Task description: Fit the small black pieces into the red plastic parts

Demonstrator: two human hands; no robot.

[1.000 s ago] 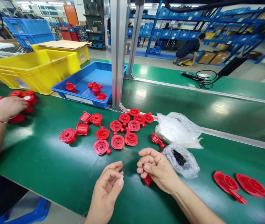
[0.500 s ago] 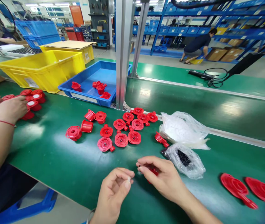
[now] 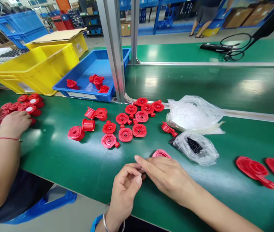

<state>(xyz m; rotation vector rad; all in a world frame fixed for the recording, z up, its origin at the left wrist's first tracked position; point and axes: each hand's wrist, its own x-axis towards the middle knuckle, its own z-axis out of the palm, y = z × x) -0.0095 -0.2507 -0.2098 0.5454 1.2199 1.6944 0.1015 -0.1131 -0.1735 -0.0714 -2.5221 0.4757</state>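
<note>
My left hand (image 3: 127,188) is closed in a pinch on a small whitish piece (image 3: 140,175), too small to name. My right hand (image 3: 168,175) reaches across from the right, its fingertips meeting those of the left. Its fingers are closed, and whatever they pinch is hidden. Just beyond the right knuckles a round red plastic part (image 3: 161,153) shows, partly covered by that hand. Several red round parts with side spouts (image 3: 125,134) lie face up farther back. A clear bag of small black pieces (image 3: 194,146) rests to the right, in front of a bag of white pieces (image 3: 192,112).
A co-worker's hands (image 3: 14,124) are among red cups at the left. A blue tray (image 3: 79,91) and a yellow bin (image 3: 37,72) stand at the back left. A metal post (image 3: 114,48) rises beside the tray. Red flat parts (image 3: 252,169) lie far right.
My hands have come together at the fingertips. The red part by my right hand now shows beyond its knuckles. The view has tilted down, and the co-worker's hand has shifted slightly.
</note>
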